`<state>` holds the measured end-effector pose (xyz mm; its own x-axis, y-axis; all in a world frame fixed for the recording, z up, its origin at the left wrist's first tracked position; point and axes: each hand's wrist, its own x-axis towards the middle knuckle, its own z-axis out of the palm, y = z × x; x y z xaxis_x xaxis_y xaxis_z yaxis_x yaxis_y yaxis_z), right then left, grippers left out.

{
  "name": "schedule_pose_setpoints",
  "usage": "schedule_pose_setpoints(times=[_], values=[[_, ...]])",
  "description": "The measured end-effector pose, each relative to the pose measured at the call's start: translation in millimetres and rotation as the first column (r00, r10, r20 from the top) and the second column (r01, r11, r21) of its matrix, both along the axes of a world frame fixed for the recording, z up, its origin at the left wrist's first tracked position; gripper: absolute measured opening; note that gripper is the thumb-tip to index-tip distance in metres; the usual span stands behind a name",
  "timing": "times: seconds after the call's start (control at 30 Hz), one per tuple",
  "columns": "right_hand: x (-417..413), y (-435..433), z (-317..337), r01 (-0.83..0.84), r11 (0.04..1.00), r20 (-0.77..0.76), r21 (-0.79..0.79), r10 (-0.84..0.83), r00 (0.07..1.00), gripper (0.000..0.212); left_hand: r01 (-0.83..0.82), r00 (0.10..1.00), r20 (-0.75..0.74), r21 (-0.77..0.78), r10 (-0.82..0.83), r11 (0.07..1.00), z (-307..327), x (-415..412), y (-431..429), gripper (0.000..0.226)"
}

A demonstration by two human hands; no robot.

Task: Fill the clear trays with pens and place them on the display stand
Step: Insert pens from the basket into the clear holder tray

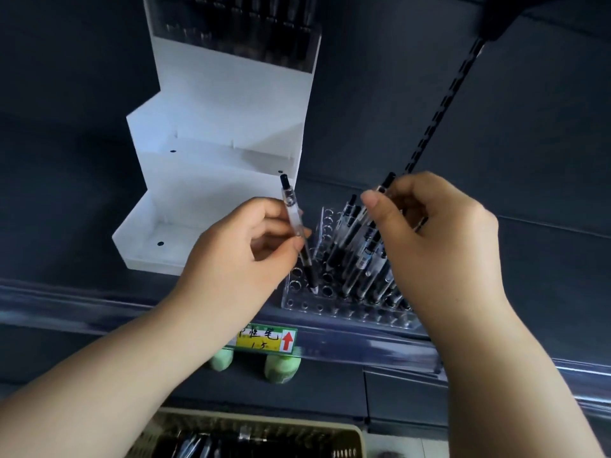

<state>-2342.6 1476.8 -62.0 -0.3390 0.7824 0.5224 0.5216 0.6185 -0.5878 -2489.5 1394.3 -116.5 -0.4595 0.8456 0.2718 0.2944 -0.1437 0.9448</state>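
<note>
A clear tray [317, 307] with rows of holes sits on the dark shelf, right of a white stepped display stand [211, 180]. Several black pens [358, 256] stand in its right side. My left hand [241, 249] pinches a clear-barrelled black pen [296, 226], upright, its tip down at a hole near the tray's left side. My right hand [429, 226] grips another pen [385, 185] above the standing pens; only its black top shows. A filled clear tray [264, 31] stands on the stand's top step.
A price label [266, 338] with a red arrow is clipped to the shelf's front rail. Below, a beige basket [251, 438] holds more pens. A slotted black upright [446, 104] runs diagonally behind my right hand. The stand's lower steps hold no trays.
</note>
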Motion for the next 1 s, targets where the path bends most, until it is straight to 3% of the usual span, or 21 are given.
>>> schedule_pose_setpoints(times=[0.4, 0.63, 1.0], values=[[-4, 3, -10, -0.012, 0.996, 0.124, 0.093, 0.0, 0.992, 0.019, -0.007, 0.999, 0.051, -0.016, 0.008, 1.0, -4, 2, 5, 0.019], [-5, 3, -14, 0.003, 0.99, 0.111, 0.14, -0.018, 0.994, 0.027, -0.009, 0.999, 0.051, -0.012, 0.01, 1.0, -2, 5, 6, 0.019], [-7, 6, -20, 0.031, 0.96, 0.144, 0.278, -0.073, 0.987, 0.02, -0.014, 1.0, 0.015, -0.011, 0.014, 1.0, -2, 6, 8, 0.02]])
